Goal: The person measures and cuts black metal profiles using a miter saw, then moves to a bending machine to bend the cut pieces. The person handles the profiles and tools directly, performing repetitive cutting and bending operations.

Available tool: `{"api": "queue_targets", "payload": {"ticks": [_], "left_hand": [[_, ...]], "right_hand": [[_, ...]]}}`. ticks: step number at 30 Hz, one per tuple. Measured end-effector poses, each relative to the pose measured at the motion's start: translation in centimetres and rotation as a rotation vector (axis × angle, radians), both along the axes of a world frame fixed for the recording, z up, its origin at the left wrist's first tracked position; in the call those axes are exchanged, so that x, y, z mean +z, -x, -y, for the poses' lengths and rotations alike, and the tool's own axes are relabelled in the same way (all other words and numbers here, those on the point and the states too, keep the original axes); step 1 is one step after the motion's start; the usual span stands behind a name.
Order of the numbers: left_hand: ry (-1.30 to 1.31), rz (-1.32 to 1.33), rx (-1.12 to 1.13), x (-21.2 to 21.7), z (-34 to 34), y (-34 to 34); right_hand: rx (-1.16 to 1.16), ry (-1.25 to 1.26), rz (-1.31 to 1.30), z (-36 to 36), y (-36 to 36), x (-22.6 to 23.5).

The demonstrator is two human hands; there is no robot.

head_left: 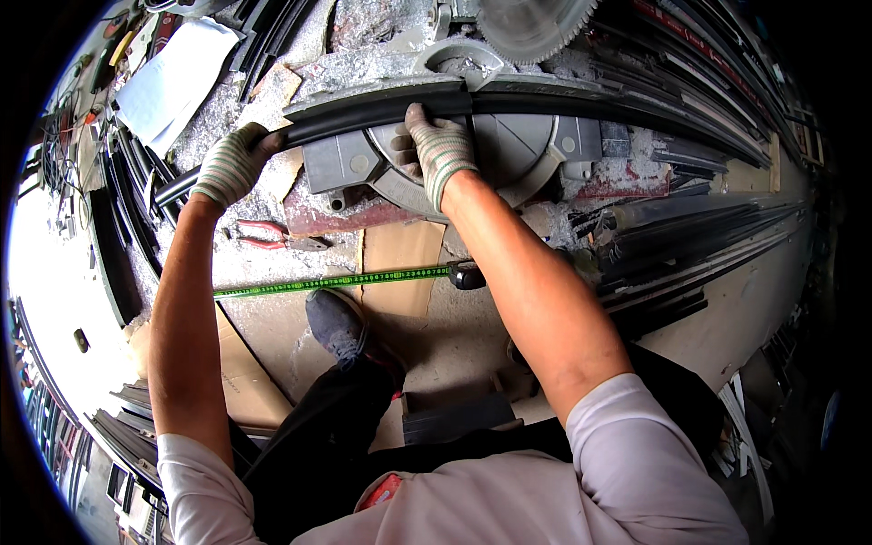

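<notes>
A long black profile strip [363,111] lies along the fence of a grey mitre saw [331,163]. My left hand [232,165], in a striped knit glove with bare fingertips, is closed round the strip left of the saw. My right hand [440,153], gloved the same way, has its thumb against the strip and its other fingers curled over the saw base, just left of the middle slot. The toothed saw blade [538,25] is raised beyond the fence. At the slot the strip shows a step; I cannot tell whether it is one piece or two.
Red-handled pliers [268,236] lie on the shavings-strewn floor nearer me. A green tape measure [341,283] is pulled out across cardboard [400,250], by my shoe [336,318]. Dark profiles [699,241] are stacked at right. White paper [177,77] lies far left.
</notes>
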State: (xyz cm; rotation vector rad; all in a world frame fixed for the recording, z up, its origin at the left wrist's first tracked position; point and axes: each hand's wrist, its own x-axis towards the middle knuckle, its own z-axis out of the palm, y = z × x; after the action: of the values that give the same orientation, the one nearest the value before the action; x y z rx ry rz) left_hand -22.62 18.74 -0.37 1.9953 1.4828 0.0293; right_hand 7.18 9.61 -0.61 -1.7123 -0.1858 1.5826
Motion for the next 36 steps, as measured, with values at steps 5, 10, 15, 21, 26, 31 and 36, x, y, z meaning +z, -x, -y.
{"api": "queue_targets", "payload": {"ticks": [5, 10, 15, 21, 26, 31, 36], "left_hand": [[0.011, -0.033, -0.011, -0.1, -0.1, 0.1], [0.034, -0.010, -0.025, -0.3, -0.1, 0.4], [0.075, 0.074, -0.053, -0.3, -0.3, 0.0], [0.058, 0.139, -0.053, -1.0, 0.0, -3.0], [0.102, 0.149, -0.005, -1.7, -0.1, -3.3], [0.183, 0.035, 0.003, -0.9, -0.5, -4.3], [0.140, 0.039, 0.013, -1.4, -0.5, -3.6]], "right_hand": [[-0.001, 0.010, -0.008, -0.1, 0.0, 0.1], [-0.007, 0.039, -0.019, -0.4, 0.2, 0.2], [-0.015, 0.011, -0.014, -0.5, 0.3, -0.4], [-0.003, 0.009, 0.006, -0.5, 0.3, -0.6], [0.011, 0.014, 0.004, -0.5, 0.4, -0.6], [0.001, 0.019, 0.010, -0.3, 0.1, -0.4], [0.031, -0.052, -0.021, 0.8, -0.5, 0.1]]}}
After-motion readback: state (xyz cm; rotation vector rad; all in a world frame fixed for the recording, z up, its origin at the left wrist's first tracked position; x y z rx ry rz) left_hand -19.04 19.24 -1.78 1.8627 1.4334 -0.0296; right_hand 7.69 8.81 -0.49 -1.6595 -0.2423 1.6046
